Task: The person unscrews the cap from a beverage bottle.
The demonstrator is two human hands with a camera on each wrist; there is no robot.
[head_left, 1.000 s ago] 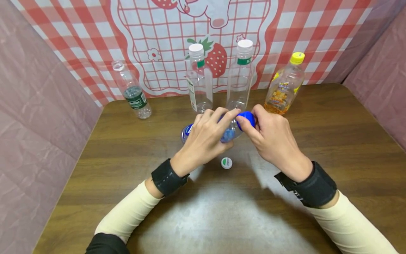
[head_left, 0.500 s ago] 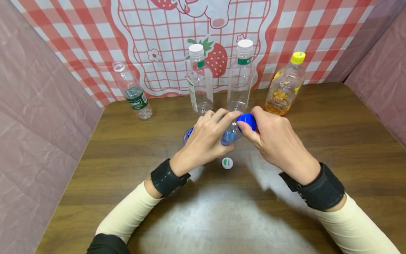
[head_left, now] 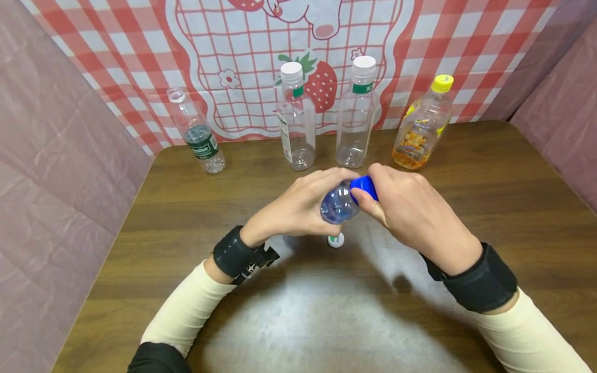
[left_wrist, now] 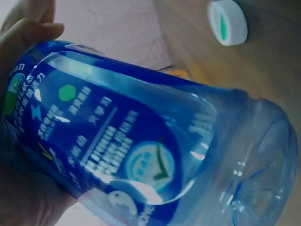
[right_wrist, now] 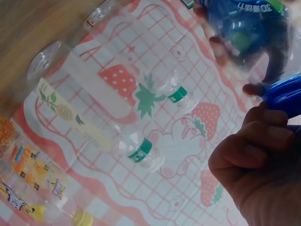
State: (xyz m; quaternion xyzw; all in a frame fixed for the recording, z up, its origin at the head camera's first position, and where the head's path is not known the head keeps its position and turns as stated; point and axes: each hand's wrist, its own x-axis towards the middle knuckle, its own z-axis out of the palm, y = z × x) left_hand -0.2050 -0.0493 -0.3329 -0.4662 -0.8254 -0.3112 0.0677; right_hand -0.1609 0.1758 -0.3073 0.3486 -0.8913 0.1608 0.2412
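Observation:
My left hand (head_left: pixel 303 204) grips a clear plastic bottle (head_left: pixel 338 204) with a blue label, fingers over the top and thumb below. The bottle lies tilted, its neck toward the right. At that end my right hand (head_left: pixel 406 207) pinches the blue cap (head_left: pixel 364 188) between thumb and curled fingers; the cap sits at the bottle's mouth. In the left wrist view the blue label (left_wrist: pixel 108 136) and the bottle's clear base fill most of the picture. A white cap (head_left: pixel 336 240) with a green mark lies on the table just below the left thumb.
Along the back of the wooden table (head_left: pixel 140 259) stand a capless bottle with a green label (head_left: pixel 202 142), two clear bottles with white caps (head_left: pixel 298 124) (head_left: pixel 356 122), and a yellow-capped bottle (head_left: pixel 415 137). A checked cloth (head_left: pixel 252 67) hangs behind them.
The left hand has turned the bottle, so its base end is now hidden and the shoulder faces the head camera. The right hand has shifted slightly down and right with the cap.

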